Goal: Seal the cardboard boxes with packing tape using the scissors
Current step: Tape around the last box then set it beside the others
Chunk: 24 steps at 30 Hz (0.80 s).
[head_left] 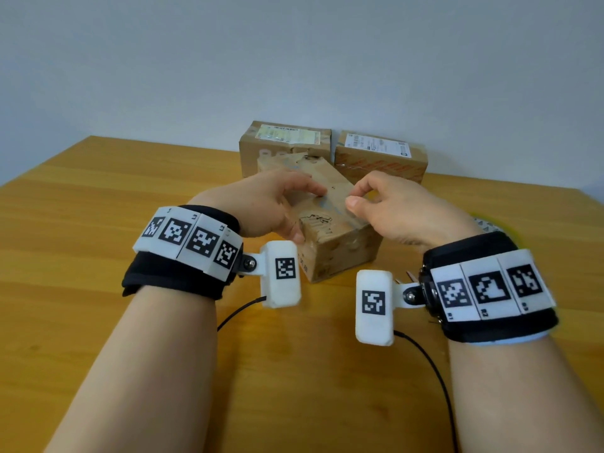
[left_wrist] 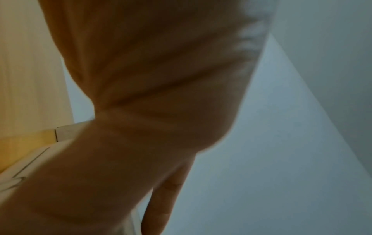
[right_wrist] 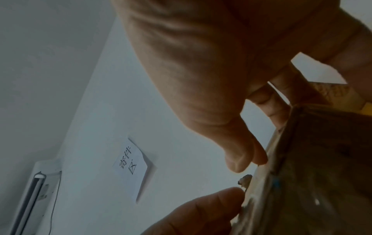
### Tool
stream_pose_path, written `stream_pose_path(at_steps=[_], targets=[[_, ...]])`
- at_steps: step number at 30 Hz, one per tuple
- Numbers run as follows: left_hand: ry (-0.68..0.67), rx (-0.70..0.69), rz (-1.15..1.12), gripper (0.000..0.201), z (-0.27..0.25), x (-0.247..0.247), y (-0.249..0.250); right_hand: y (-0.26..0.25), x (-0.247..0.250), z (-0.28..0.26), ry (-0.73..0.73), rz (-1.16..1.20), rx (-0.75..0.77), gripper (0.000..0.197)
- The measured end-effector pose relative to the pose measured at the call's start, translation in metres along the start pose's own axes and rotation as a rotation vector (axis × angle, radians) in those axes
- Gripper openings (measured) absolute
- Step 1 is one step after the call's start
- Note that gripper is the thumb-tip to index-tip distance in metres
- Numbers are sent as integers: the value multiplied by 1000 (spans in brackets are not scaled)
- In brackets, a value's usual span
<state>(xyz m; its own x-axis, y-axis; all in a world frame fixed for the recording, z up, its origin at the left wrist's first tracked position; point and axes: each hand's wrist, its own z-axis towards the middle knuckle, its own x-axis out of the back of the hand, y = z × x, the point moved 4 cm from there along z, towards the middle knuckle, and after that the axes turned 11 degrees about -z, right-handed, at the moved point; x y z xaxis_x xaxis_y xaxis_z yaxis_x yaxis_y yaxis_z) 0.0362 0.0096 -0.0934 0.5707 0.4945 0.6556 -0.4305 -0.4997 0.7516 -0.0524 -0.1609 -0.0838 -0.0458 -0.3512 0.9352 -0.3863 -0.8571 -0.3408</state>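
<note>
Wooden table (head_left: 130, 197) carries two labelled boxes (head_left: 285, 143) behind both hands (head_left: 261, 204).

The right hand (right_wrist: 211, 76) is curling its fingers (right_wrist: 271, 108) against the cardboard box (right_wrist: 322, 167); left of the box, a paper note (right_wrist: 130, 168) is hanging on the wall (right_wrist: 90, 111).

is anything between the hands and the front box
Nothing visible. The left hand already grips the front box at its left edge, and the right hand is at its top right edge, fingertips on or near the tape.
</note>
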Motion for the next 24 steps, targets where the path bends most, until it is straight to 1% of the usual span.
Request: stream_pose_path(at_steps=[4, 6, 8, 10, 11, 13, 14, 17, 19, 21, 24], targets=[[21, 30, 59, 83, -6, 4, 2, 8, 5, -11, -12, 139, -37, 21], [85, 12, 101, 79, -11, 11, 8, 11, 5, -18, -38, 151, -33, 24], [181, -26, 137, 72, -19, 19, 16, 12, 9, -28, -63, 143, -16, 27], [262, -36, 164, 69, -28, 23, 22, 17, 19, -38, -57, 150, -14, 25], [282, -33, 173, 69, -32, 22, 25, 20, 27, -45, -43, 162, -21, 21], [279, -28, 177, 68, -39, 16, 31, 30, 41, -59, -22, 173, -49, 13], [268, -32, 175, 67, -42, 11, 35, 36, 48, -66, -15, 168, -68, 12], [252, -73, 172, 65, -55, -5, 54, 57, 57, -85, -42, 102, -161, 15], [252, -108, 153, 64, -63, -17, 66, 71, 56, -96, -100, -25, -217, 17], [224, -128, 103, 63, -71, -28, 76, 80, 56, -106, -148, -150, -242, 27], [139, -127, 25, 61, -80, -45, 87, 89, 55, -122, -223, -277, -244, 45]])
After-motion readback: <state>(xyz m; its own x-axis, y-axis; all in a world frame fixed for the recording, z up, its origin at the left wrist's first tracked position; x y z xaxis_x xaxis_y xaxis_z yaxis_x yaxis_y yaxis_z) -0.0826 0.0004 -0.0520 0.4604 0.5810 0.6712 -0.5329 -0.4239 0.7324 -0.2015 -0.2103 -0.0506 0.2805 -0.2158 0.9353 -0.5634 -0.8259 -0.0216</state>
